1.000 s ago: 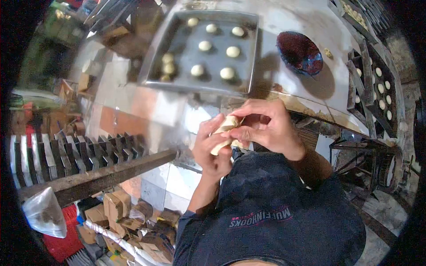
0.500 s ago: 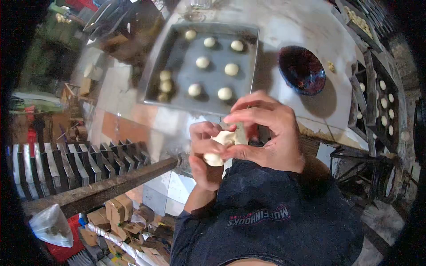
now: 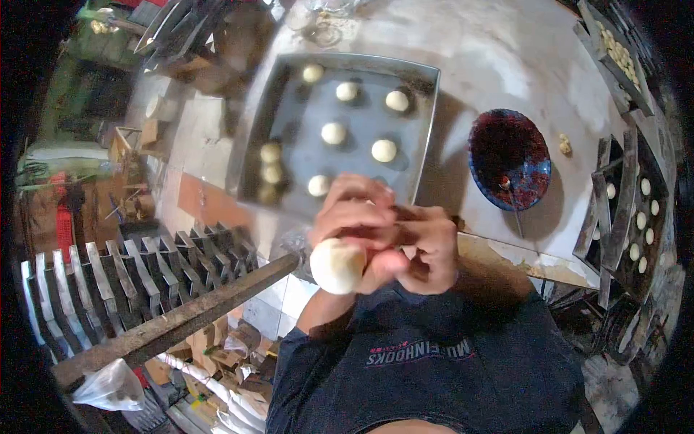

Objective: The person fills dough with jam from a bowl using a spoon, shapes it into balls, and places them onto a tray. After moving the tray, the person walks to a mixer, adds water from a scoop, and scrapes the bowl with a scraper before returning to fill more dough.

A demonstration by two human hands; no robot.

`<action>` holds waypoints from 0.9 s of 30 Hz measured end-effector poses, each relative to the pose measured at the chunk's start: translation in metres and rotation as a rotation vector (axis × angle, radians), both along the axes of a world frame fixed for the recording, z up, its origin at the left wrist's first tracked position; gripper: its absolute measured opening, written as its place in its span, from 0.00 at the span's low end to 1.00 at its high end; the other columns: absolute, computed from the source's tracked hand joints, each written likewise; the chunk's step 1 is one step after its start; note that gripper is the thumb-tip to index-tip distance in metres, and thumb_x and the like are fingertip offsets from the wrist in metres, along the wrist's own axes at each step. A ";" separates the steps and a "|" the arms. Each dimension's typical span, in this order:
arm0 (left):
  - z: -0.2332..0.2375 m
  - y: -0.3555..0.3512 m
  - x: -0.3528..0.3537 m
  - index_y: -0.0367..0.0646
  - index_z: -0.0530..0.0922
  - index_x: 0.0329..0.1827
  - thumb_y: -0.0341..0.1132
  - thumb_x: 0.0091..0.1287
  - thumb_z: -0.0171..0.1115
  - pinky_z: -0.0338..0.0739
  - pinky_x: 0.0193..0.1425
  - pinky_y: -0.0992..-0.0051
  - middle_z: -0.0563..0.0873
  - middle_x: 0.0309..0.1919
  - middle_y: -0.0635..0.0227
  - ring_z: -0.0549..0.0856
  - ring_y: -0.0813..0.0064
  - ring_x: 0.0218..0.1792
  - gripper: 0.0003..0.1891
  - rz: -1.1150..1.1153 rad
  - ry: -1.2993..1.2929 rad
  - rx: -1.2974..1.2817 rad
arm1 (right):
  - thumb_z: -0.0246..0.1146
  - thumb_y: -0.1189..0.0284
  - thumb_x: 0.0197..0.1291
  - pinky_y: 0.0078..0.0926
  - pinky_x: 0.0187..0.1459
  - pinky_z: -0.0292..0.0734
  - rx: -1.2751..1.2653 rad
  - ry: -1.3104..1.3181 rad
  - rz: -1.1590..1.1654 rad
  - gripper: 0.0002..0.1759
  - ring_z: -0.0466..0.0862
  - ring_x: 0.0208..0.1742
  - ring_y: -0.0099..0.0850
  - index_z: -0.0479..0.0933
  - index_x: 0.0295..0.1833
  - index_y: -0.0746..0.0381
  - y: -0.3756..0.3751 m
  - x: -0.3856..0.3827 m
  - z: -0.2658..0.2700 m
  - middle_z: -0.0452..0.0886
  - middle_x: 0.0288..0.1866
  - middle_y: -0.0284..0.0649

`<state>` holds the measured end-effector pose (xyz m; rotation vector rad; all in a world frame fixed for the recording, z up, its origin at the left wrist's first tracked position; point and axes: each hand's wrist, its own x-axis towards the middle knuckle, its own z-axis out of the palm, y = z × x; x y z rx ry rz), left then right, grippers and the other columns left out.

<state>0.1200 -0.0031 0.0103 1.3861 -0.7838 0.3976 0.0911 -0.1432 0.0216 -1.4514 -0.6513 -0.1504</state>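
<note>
A smooth, pale dough ball (image 3: 337, 266) bulges out of the lower side of my left hand (image 3: 356, 217), whose fingers are wrapped round the rest of it. My right hand (image 3: 428, 249) is closed against the left one, its fingertips pinched together at a small pale bit of dough; most of that end is hidden between the hands. Just beyond them lies a metal baking tray (image 3: 429, 116) with several dough balls spaced out in it. To its right stands a blue bowl (image 3: 546, 170) with a dark red-brown filling and a spoon (image 3: 512, 202).
Dough crumbs (image 3: 564, 144) lie right of the bowl on the pale worktop (image 3: 499, 43). More trays of dough balls (image 3: 632, 210) stand at the far right. On the left are a rack with metal slats (image 3: 123, 271), a wooden beam (image 3: 188, 318) and a plastic bag (image 3: 108, 387).
My right hand has closed from a spread pose and come in against the left. The dough now bulges as a rounder, larger ball. Tray and bowl appear lower as the view shifted.
</note>
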 end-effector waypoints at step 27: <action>-0.126 0.245 0.080 0.36 0.66 0.59 0.32 0.62 0.57 0.82 0.31 0.62 0.78 0.39 0.56 0.85 0.56 0.32 0.23 0.489 0.522 1.360 | 0.63 0.66 0.57 0.51 0.68 0.60 -1.160 -0.163 -0.312 0.31 0.65 0.68 0.54 0.65 0.65 0.66 0.184 0.249 -0.160 0.67 0.66 0.54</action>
